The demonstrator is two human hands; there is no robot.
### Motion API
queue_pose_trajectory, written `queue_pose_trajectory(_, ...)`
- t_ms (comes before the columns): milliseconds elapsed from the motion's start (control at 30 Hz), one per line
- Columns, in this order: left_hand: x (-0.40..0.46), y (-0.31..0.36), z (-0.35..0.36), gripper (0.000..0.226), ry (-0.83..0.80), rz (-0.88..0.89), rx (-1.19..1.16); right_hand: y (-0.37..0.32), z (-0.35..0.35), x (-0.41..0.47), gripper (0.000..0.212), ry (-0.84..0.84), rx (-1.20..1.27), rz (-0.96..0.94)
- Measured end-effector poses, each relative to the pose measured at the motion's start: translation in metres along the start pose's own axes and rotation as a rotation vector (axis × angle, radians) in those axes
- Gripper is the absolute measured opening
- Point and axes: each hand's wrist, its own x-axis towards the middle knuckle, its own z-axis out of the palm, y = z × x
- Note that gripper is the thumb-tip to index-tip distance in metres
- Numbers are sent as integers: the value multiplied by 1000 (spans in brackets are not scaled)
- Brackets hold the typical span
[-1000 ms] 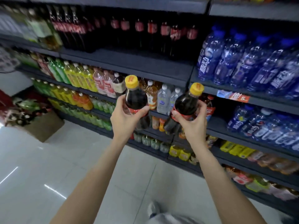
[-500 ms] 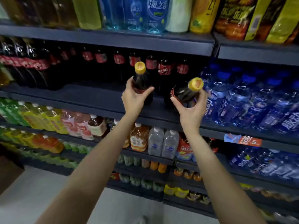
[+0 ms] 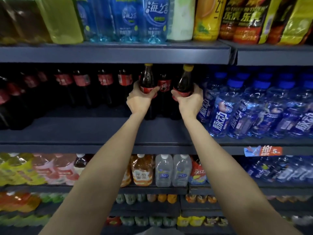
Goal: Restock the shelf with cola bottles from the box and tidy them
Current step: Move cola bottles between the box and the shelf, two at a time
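Left hand grasps yellow-capped dark plastic cola bottle; right hand grasps second identical bottle. Both above dark blue metal shelf, beside red-labelled cola row. Lower upright, labels forward, clear of upper shelf edge.

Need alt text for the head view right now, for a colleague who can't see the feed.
Two bare hands each hold a yellow-capped cola bottle upright over the cola shelf: the left hand grips the left bottle, the right hand grips the right bottle. Red-labelled cola bottles stand behind and to the left; blue bottles fill the shelf to the right.
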Motion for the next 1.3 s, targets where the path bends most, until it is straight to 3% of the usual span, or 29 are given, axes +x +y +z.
queue_pose_trajectory(100, 8, -5, 12, 84, -19, -32, -19, 3, 17, 13, 77, -36, -40, -13)
queue_pose_trajectory(233, -1, -30, 22, 89, -96, 67, -122, 28, 32, -1, 86, -103, -129, 39)
queue_pose_trajectory(333, -8, -51, 29, 97, -112, 102, 17, 53, 37, -20, 83, -130, -203, 157)
queue_pose_trajectory(700, -3, -59, 35, 97, -144, -28, -98, 48, 25, -23, 94, -165, -320, 145)
queue_pose_trajectory(767, -13, -50, 26, 97, -133, -77, -133, 40, 12, -31, 87, -174, -347, 91)
queue_pose_trajectory(900, -63, -20, -3, 60, -112, -58, -241, 28, -34, -60, 54, -141, -328, -122)
queue_pose_trajectory(1033, -134, 9, -21, 26, -226, 77, -413, 32, -106, -95, 32, -24, -378, -345)
queue_pose_trajectory(1167, -217, 32, -20, 18, -450, 398, -439, 46, -210, -142, 19, 123, -494, -460)
queue_pose_trajectory(1300, -318, 56, 0, 17, -747, 636, -392, 76, -334, -206, 15, 143, -705, -406)
